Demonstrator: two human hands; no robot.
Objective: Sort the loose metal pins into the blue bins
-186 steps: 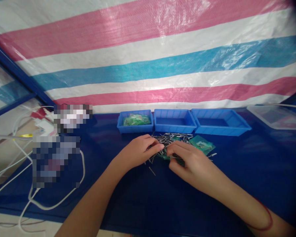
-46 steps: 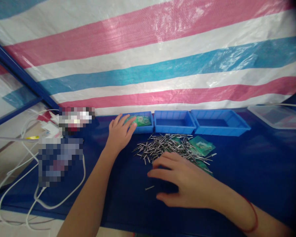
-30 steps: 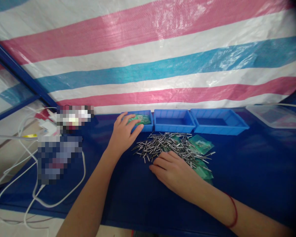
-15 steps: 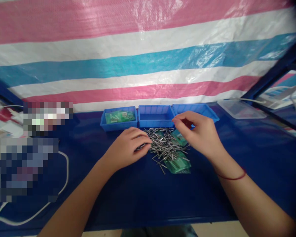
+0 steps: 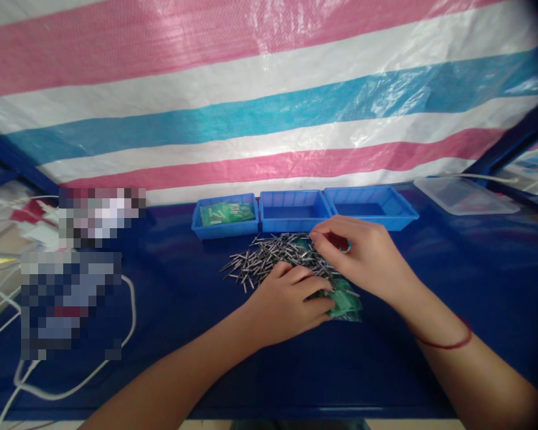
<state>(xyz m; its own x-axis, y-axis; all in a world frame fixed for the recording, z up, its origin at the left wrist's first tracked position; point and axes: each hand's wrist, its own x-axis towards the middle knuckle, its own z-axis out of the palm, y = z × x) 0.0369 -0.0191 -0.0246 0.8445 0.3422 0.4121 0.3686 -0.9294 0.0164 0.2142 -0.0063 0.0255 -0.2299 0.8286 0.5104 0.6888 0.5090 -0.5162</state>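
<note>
A loose pile of thin silver metal pins (image 5: 246, 263), resembling nails or blind rivets, lies on the blue table. My left hand (image 5: 287, 304) rests palm down over the front of the pile, its fingers spread. Its fingertips reach a green plastic bag (image 5: 347, 301), which lies partly beneath the pins. At the right edge of the pile, my right hand (image 5: 363, 254) has thumb and forefinger pinched together. Whatever may be between those fingertips is too small to make out. Part of the pile is hidden under both hands.
Behind the pile stand a left blue bin (image 5: 226, 230) with green bags (image 5: 228, 212) inside, a middle blue bin (image 5: 296, 226) and a right blue bin (image 5: 399, 218). A clear plastic lid (image 5: 466, 197) lies at right. A white cable (image 5: 132, 310) loops at left beside blurred-out items.
My left hand has moved right and nearer, from the pile's left side onto its front by the green bag. Pins now spread further left. My right hand has lowered slightly toward the pile.
</note>
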